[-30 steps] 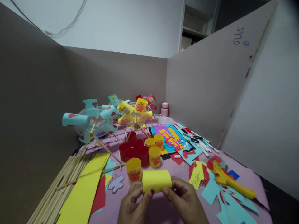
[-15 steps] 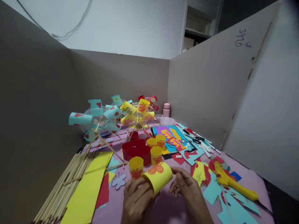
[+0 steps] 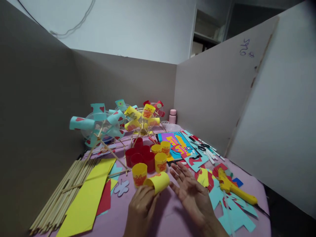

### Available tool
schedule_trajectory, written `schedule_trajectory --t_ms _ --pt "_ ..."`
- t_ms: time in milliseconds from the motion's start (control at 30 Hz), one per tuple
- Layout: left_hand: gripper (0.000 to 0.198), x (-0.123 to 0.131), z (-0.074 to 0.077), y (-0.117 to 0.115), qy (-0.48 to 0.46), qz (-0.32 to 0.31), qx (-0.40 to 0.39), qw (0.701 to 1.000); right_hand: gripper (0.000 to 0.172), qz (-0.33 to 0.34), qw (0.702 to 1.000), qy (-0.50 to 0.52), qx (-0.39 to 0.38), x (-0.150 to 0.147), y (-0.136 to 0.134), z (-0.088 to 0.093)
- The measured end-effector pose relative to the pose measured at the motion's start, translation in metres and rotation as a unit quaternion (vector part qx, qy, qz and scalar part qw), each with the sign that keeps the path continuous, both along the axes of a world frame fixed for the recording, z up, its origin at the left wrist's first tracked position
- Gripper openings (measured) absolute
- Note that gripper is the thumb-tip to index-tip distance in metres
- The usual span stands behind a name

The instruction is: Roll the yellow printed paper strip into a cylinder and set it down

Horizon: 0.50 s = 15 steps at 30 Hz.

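My left hand (image 3: pixel 141 207) grips a rolled yellow paper cylinder (image 3: pixel 158 182), tilted with its open end toward me, just right of a standing yellow cup (image 3: pixel 139 174) with an orange butterfly. My right hand (image 3: pixel 190 191) is off the cylinder, palm up, fingers spread and empty, close beside the roll. Behind them stand a cluster of red cups (image 3: pixel 138 156) and more yellow cups (image 3: pixel 161 154).
Paper pinwheel wheels (image 3: pixel 103 123) on sticks stand at the back left. A bundle of wooden sticks (image 3: pixel 59 197) and yellow paper sheet (image 3: pixel 85 200) lie left. Coloured paper scraps (image 3: pixel 232 210), a yellow glue gun (image 3: pixel 234 189), scissors (image 3: pixel 203 146) and markers lie right. Cardboard walls surround the pink table.
Both hands held the yellow roll a second ago. My right hand has let go and opened palm up; my left hand alone now holds the roll, turned toward the cups.
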<state>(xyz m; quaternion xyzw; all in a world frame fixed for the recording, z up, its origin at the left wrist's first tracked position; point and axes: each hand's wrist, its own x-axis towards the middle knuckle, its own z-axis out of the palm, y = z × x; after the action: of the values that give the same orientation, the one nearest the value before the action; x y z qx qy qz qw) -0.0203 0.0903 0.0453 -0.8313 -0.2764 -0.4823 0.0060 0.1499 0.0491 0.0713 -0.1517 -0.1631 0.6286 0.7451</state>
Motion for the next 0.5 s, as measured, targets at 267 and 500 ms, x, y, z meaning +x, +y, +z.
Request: schedule_trajectory --t_ms 267,500 --pt "0.007 -0.0011 -0.0024 -0.0023 -0.022 -0.012 -0.005 1.0 0.058 0.0 0.999 -0.01 -0.041 -0.0043 -0.0024 0.0059" --pt "0.009 -0.0043 -0.0019 0.0001 -0.035 -0.003 -0.003 0.999 0.056 0.018 0.998 -0.035 -0.05 -0.0054 -0.0028 0.0062"
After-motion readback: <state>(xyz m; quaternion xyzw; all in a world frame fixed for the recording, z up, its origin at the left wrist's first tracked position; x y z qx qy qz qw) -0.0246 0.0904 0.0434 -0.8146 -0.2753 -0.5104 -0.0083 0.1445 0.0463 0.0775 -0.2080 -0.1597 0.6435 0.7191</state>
